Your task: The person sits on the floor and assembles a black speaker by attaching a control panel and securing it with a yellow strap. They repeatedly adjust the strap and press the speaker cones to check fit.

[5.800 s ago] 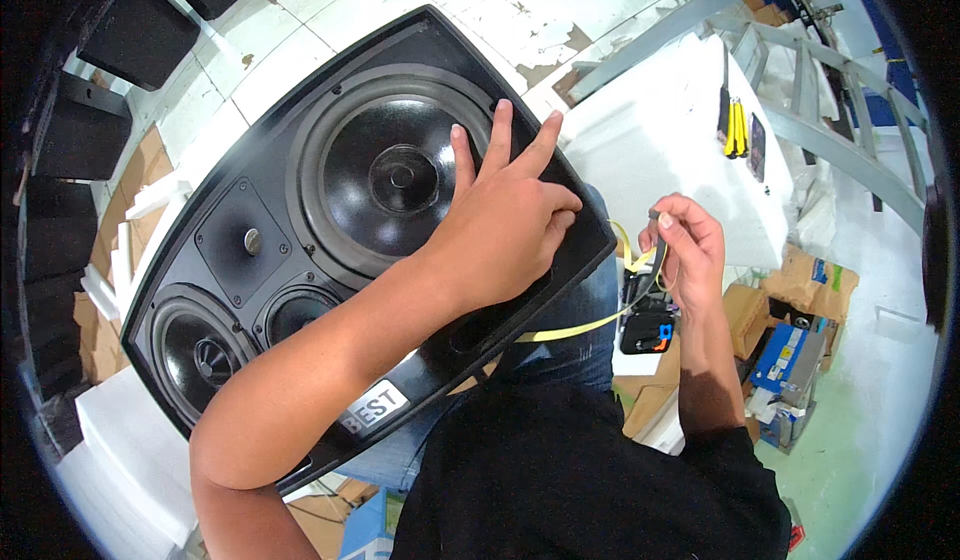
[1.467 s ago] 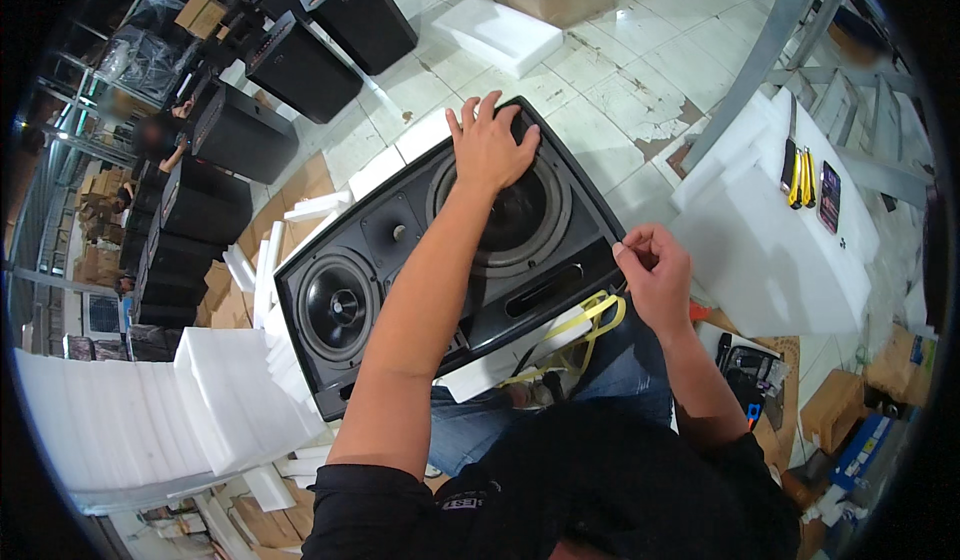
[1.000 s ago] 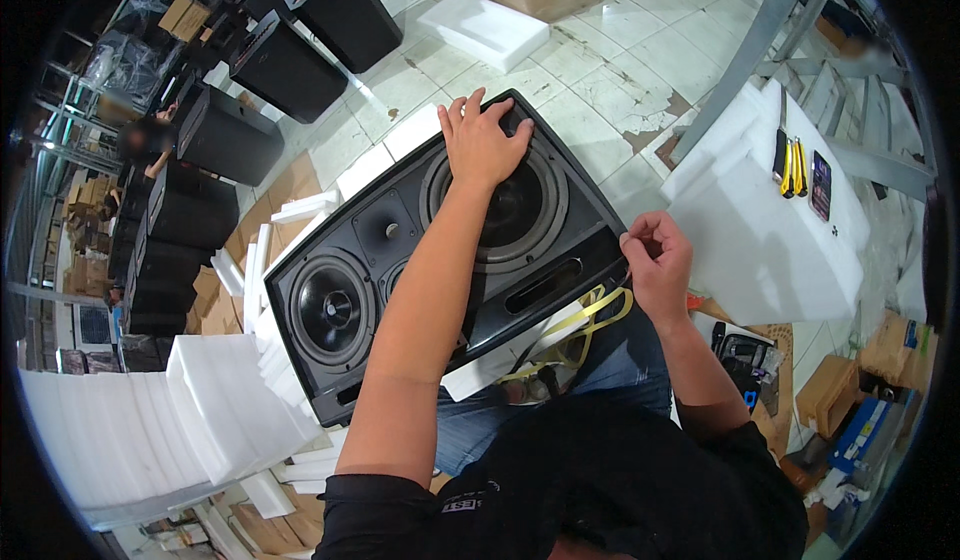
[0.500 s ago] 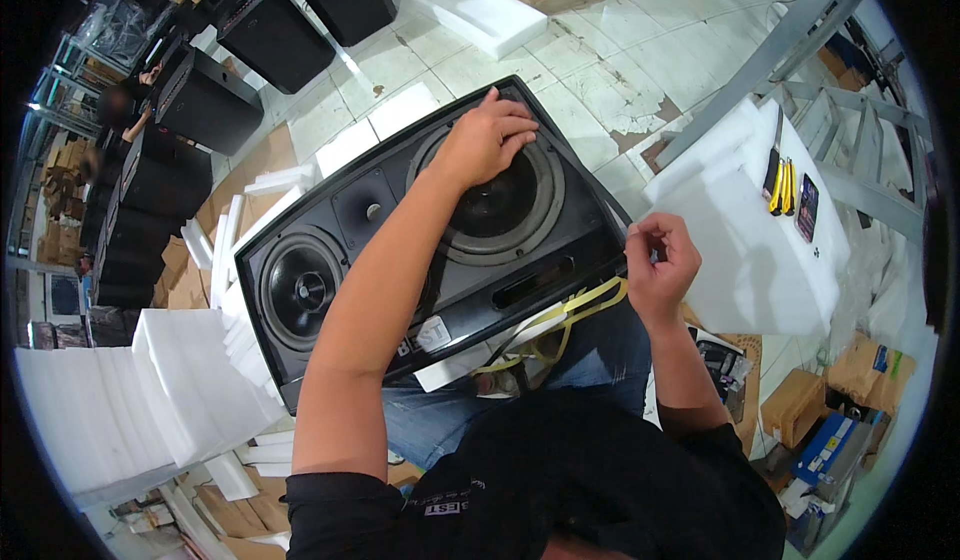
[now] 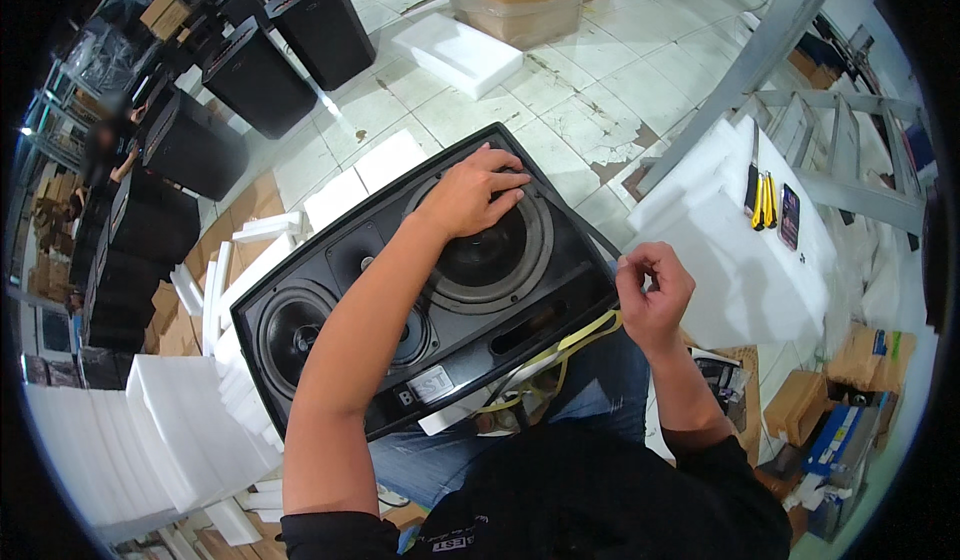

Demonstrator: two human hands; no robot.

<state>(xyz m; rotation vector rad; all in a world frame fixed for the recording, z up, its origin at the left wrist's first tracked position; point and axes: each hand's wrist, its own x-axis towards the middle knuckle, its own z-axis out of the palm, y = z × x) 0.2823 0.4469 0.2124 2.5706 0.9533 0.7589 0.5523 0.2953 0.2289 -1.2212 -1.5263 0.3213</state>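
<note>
A black loudspeaker cabinet (image 5: 345,275) lies tilted across my lap, its front uncovered. Two round drivers show in it, a larger one (image 5: 490,260) on the right and a smaller one (image 5: 290,335) on the left. My left hand (image 5: 478,192) rests over the upper part of the larger driver, by the far rim, its fingers stretched and apart. At the cabinet's right corner, my right hand (image 5: 655,290) is closed in a pinch; whatever its fingertips hold is too small to make out. A yellow strap (image 5: 570,345) hangs under the near edge.
White foam blocks (image 5: 190,430) are stacked at left. On a foam-covered surface (image 5: 690,260) at right lie yellow-handled cutters (image 5: 765,203) and a phone (image 5: 790,217). A metal ladder (image 5: 745,70) stands beyond. Black cabinets (image 5: 320,30) and another person (image 5: 110,150) are at far left.
The view has shifted, so the cabinet sits lower in the picture. My left hand's fingers are spread slightly wider on the larger driver. My right hand stays pinched by the corner.
</note>
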